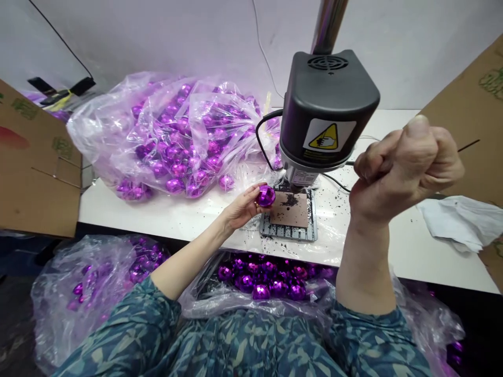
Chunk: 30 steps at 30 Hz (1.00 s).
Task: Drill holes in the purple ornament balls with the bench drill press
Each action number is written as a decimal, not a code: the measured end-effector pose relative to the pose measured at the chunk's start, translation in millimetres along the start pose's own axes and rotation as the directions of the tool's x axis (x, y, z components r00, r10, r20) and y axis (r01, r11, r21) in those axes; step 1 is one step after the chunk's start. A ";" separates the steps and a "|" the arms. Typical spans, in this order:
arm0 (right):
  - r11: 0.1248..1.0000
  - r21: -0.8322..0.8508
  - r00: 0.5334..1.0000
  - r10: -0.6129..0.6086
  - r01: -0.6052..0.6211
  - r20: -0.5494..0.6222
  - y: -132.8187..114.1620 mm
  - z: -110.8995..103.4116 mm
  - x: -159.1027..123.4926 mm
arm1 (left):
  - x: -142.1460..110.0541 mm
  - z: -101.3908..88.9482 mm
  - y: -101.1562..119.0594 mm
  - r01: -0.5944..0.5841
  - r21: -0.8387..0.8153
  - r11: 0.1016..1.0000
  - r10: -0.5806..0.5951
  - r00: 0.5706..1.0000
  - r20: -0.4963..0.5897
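The faceted ball [265,196] is round, mirror-bright and purple, held in the fingers of the left hand [245,208]. It sits at about 10 o'clock from the small dark hole in the tan board [283,217], close to the board's upper left corner. That square board lies flat on a slotted metal base [288,233], with black shavings [291,200] scattered over both. The dark grey machine head [330,104], with a round vent on top and a yellow warning label, stands upright at 1 o'clock from the board. The right hand [408,167], curled into a fist, is at the head's 4 o'clock; whatever it grips is hidden.
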State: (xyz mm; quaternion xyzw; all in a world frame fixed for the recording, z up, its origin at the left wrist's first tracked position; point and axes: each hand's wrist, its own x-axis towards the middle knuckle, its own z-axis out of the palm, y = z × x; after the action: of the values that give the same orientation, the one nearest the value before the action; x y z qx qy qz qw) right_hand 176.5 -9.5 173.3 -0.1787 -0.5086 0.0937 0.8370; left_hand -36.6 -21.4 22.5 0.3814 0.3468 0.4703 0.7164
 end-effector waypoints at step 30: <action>0.994 -0.098 0.999 0.046 -0.044 0.017 -11.4 -1.7 -10.7 | 19.9 7.6 -46.6 -0.229 0.608 0.760 0.226 0.971 0.083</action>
State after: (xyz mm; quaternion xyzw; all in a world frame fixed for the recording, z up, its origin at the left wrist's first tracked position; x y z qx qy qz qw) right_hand 172.7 -23.9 168.3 -0.2299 -0.5165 0.0893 0.8200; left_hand -4.7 -16.8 -17.3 0.6333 0.4300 0.4146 0.4920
